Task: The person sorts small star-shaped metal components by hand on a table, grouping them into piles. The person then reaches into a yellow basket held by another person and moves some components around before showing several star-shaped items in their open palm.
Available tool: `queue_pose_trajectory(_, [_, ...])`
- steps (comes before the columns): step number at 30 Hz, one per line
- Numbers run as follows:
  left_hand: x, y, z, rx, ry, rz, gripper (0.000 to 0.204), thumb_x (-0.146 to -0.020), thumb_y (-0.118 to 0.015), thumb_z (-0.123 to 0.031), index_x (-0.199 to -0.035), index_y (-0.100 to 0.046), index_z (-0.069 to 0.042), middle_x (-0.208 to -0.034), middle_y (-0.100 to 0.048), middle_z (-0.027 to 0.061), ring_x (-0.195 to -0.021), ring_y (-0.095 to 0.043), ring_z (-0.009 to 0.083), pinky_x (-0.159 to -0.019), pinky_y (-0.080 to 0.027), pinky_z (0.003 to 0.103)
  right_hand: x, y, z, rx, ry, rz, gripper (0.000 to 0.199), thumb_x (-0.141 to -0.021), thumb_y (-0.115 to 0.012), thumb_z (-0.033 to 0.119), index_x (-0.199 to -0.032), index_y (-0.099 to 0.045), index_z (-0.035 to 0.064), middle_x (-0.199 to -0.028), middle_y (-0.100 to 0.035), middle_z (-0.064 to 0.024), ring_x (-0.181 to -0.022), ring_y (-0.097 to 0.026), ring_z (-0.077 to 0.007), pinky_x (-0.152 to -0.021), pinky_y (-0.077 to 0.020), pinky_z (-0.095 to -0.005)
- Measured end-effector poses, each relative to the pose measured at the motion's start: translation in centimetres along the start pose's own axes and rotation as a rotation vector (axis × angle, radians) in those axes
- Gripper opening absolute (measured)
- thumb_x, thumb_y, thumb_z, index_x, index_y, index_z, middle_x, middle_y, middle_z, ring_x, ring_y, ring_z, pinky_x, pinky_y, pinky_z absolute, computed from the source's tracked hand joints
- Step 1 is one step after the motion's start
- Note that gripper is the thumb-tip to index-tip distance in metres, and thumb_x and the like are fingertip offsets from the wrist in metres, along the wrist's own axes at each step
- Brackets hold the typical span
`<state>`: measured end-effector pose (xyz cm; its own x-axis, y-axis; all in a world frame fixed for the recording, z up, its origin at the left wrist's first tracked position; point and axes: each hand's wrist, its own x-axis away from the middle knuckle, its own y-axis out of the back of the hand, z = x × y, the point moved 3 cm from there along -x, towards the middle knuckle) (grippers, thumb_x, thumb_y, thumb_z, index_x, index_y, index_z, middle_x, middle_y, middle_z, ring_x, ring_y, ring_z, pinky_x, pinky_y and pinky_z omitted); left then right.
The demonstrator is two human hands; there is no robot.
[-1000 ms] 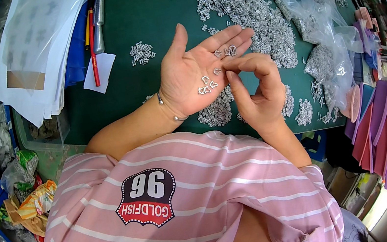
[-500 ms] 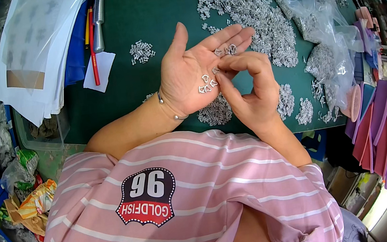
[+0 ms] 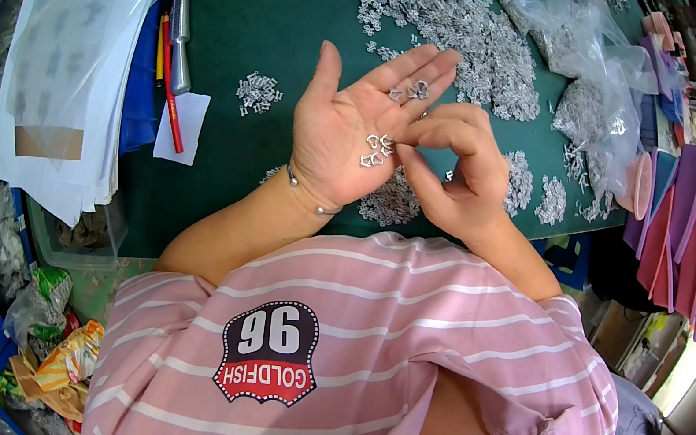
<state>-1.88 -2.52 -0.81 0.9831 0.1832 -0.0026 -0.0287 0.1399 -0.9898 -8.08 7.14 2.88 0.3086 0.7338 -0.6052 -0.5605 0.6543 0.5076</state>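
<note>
My left hand [image 3: 343,116] lies palm up above the green tabletop, its fingers stretched out flat. Several small silver metal pieces [image 3: 375,150] with curved outlines rest in a cluster on its palm. Farther out, a few more silver pieces [image 3: 417,90] lie on the fingers. My right hand [image 3: 458,162] comes in from the right, thumb and forefinger pinched together at the edge of the palm cluster. Its fingertips touch that cluster; what is between them is too small and hidden to make out.
A large heap of small silver parts [image 3: 474,39] covers the far right of the green table [image 3: 249,18], beside clear plastic bags [image 3: 568,44]. Smaller piles [image 3: 257,92] lie around my hands. Papers [image 3: 46,91], a red pencil [image 3: 173,109] and a plastic bin [image 3: 83,228] are at left.
My right fingertips have moved down slightly from above the palm to the cluster's edge. A silver piece that showed at the fingertips is no longer distinct there. My left hand is nearly still.
</note>
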Motion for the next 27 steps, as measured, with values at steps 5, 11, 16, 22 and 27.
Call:
queue_pose_trajectory(5, [0.0,0.0,0.0,-0.040,0.002,-0.007,0.088,-0.089,-0.024,-0.066,-0.140,-0.025,0.005,-0.147,-0.024,0.0216,-0.139,-0.018,0.0305,-0.113,-0.016,0.042,-1.0,-0.3,0.3,0.037,0.017,0.015,0.023,-0.065,-0.069,-0.005,-0.081,-0.059,0.0066,-0.081,-0.063,-0.0033,-0.078,-0.057,-0.0211,-0.072,-0.0391,-0.0320])
queue_pose_trajectory(11, [0.0,0.3,0.1,-0.083,0.002,-0.034,0.087,-0.090,-0.021,-0.066,-0.140,-0.026,0.005,-0.147,-0.025,0.0196,-0.138,-0.022,0.0292,-0.113,-0.016,0.041,-2.3,-0.8,1.1,0.118,-0.007,0.273,0.022,-0.066,-0.070,-0.005,-0.080,-0.058,0.0066,-0.080,-0.063,-0.0032,-0.078,-0.057,-0.0202,-0.073,-0.0395,-0.0315])
queue_pose_trajectory(16, [0.1,0.2,0.3,-0.058,0.010,-0.048,0.086,-0.090,-0.021,-0.065,-0.140,-0.027,0.005,-0.147,-0.025,0.0194,-0.138,-0.023,0.0290,-0.113,-0.016,0.041,-2.6,-0.9,0.8,0.092,-0.053,0.354,0.022,-0.067,-0.068,-0.007,-0.077,-0.054,0.0062,-0.077,-0.061,-0.0029,-0.074,-0.056,-0.0202,-0.071,-0.0400,-0.0309])
queue_pose_trajectory(22, [0.1,0.0,0.0,-0.050,0.009,-0.022,0.086,-0.090,-0.022,-0.065,-0.140,-0.026,0.005,-0.147,-0.026,0.0195,-0.138,-0.022,0.0299,-0.113,-0.016,0.041,-2.6,-1.1,0.7,0.038,-0.008,0.247,0.027,-0.066,-0.067,-0.011,-0.073,-0.047,0.0064,-0.076,-0.060,-0.0048,-0.069,-0.054,-0.0219,-0.067,-0.0415,-0.0306])
queue_pose_trajectory(27, [0.0,-0.2,0.0,-0.016,0.007,-0.034,0.087,-0.090,-0.023,-0.065,-0.140,-0.025,0.006,-0.147,-0.026,0.0204,-0.138,-0.021,0.0305,-0.113,-0.017,0.042,-2.5,-1.4,0.3,0.072,0.167,0.150,0.026,-0.060,-0.068,-0.004,-0.075,-0.051,0.0079,-0.077,-0.059,-0.0043,-0.069,-0.053,-0.0242,-0.061,-0.0374,-0.0351])
